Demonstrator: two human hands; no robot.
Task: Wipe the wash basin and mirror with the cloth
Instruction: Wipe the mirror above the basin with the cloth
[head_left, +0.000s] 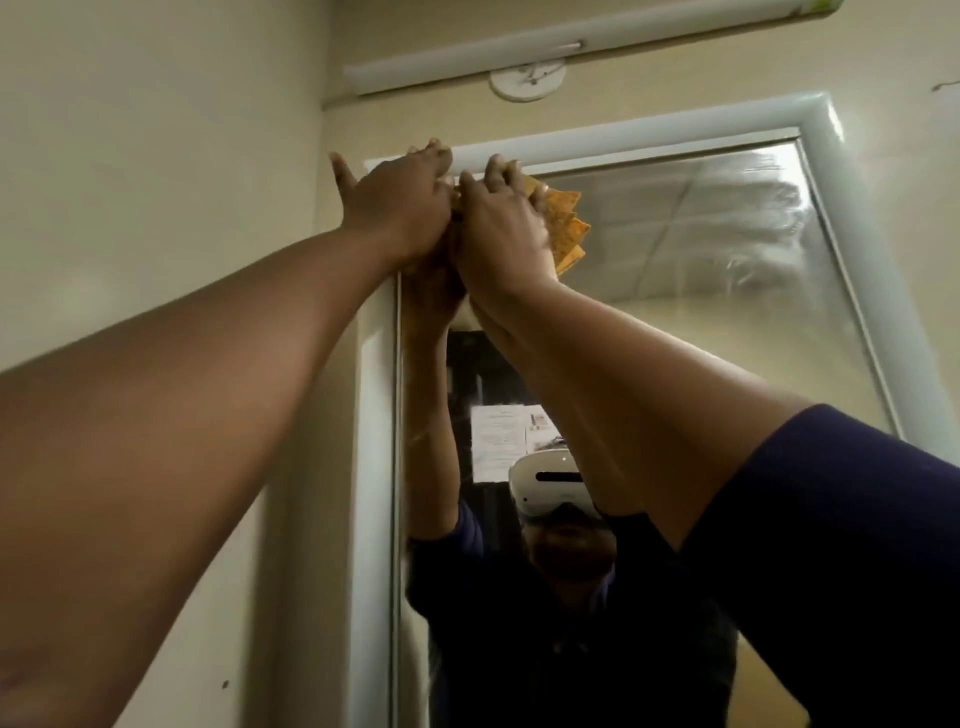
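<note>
Both arms stretched up to the mirror's (675, 249) top left corner, likely to reach its highest glass. Orange cloth (569, 228) pinned flat against the glass under the right hand (498, 228); left hand (400, 208) pressing alongside, fingers over the white frame (623, 137). Basin out of view.

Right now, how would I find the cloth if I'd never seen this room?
Look at the tall mirror with the white frame on the cream wall. Go up to its top left corner, where the left hand and right hand press together. The cloth peeks out beside the right hand: it is the only orange-yellow thing there.
</note>
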